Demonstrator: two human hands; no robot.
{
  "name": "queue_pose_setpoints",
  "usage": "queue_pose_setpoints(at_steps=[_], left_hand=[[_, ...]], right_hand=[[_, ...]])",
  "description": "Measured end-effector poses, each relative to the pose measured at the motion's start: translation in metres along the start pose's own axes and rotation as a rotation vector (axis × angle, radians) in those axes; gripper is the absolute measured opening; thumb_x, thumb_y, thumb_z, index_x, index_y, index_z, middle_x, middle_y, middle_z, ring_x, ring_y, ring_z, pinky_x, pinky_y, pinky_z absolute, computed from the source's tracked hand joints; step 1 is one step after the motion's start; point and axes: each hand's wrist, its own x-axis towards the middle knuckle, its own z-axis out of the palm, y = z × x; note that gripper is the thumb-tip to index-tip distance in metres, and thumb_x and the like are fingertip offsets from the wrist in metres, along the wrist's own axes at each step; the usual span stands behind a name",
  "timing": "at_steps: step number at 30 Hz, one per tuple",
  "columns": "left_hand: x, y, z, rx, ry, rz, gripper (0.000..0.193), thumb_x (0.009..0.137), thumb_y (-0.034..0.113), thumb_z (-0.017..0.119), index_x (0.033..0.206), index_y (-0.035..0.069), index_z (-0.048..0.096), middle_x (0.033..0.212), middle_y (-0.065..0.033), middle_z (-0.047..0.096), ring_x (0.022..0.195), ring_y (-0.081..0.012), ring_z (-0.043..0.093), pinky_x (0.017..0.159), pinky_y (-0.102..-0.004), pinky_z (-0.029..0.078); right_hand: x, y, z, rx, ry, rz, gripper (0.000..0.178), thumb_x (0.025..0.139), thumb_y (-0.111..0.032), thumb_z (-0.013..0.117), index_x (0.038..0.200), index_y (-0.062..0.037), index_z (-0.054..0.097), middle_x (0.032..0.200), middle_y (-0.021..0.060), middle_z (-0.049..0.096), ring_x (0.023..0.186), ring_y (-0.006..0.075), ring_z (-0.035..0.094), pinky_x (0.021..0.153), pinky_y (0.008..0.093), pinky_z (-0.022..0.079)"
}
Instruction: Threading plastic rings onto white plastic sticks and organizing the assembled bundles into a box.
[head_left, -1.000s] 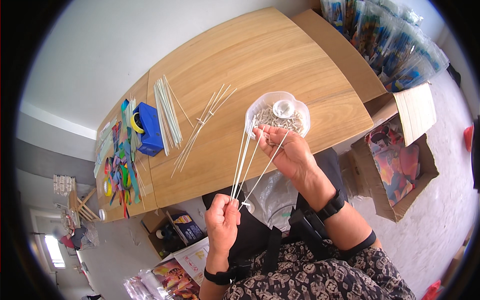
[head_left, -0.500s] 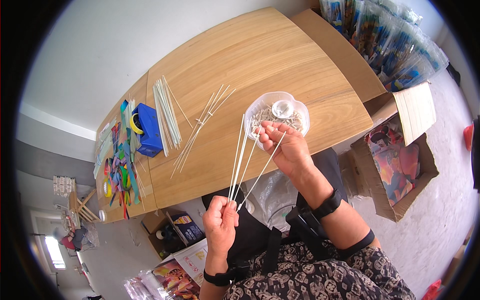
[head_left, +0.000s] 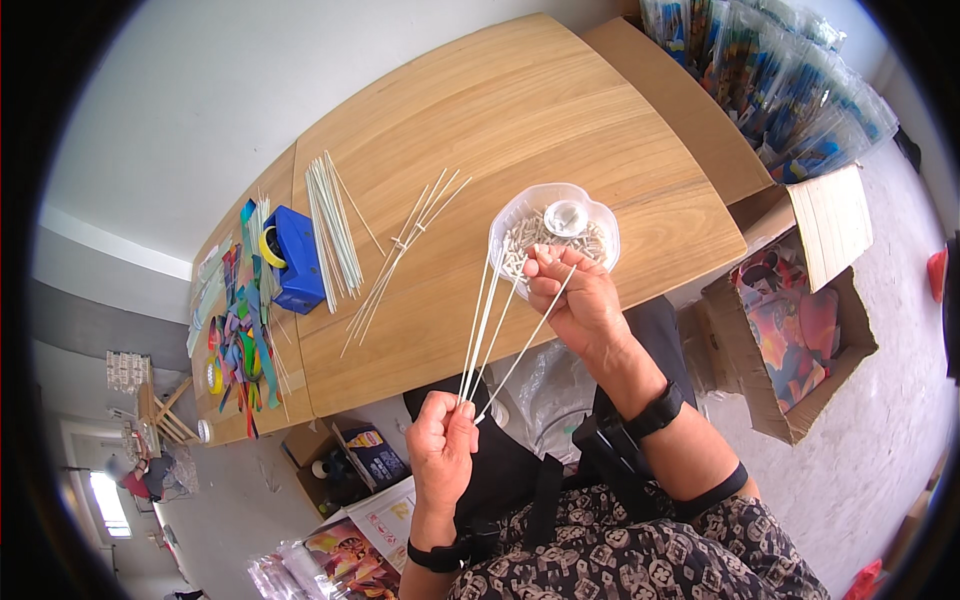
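Observation:
My left hand (head_left: 441, 445) is closed on the lower ends of several thin white rods (head_left: 481, 335), which fan out upward. A small white fitting joins some of them just above my fingers. My right hand (head_left: 580, 300) is closed in a pinch over the near rim of a clear plastic bowl (head_left: 497, 212); what the fingertips hold is too small to make out. One rod's tip crosses in front of this hand. Short pale tube pieces (head_left: 520, 236) fill the bowl, along with a small white round dish (head_left: 566, 218).
On the wooden table (head_left: 560, 110) lie an assembled rod bundle (head_left: 400, 250), loose rods (head_left: 333, 230), a blue tape dispenser (head_left: 298, 262) and colourful ribbons (head_left: 245, 335). A cardboard box (head_left: 790, 340) stands at the right, with plastic-wrapped packs (head_left: 790, 90) beyond.
My right hand has shifted slightly right, and its fingers have curled in more over the bowl's rim. The rods in my left hand have moved very little.

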Motion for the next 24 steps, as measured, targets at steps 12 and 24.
queue_pose_setpoints(at_steps=[12,24], left_hand=[[0.0,-0.002,-0.001,0.028,-0.014,0.015,0.016,0.09,0.006,0.052,0.076,0.001,0.048,0.061,0.0016,0.046,0.046,-0.0039,0.042,0.041,-0.018,0.034],[-0.002,-0.001,-0.001,0.023,-0.019,0.021,0.015,0.091,0.007,0.052,0.077,0.001,0.049,0.061,0.0014,0.046,0.047,-0.0039,0.042,0.042,-0.0179,0.034]], right_hand=[[0.0,0.001,-0.002,0.051,0.037,-0.037,0.005,0.081,-0.003,0.062,0.085,-0.0008,0.06,0.076,0.0039,0.06,0.056,0.005,0.043,0.049,0.0171,0.036],[-0.002,0.001,-0.004,0.073,-0.062,-0.063,0.009,0.085,-0.005,0.059,0.078,-0.0028,0.055,0.084,0.0102,0.06,0.061,0.0078,0.048,0.054,0.0195,0.042]])
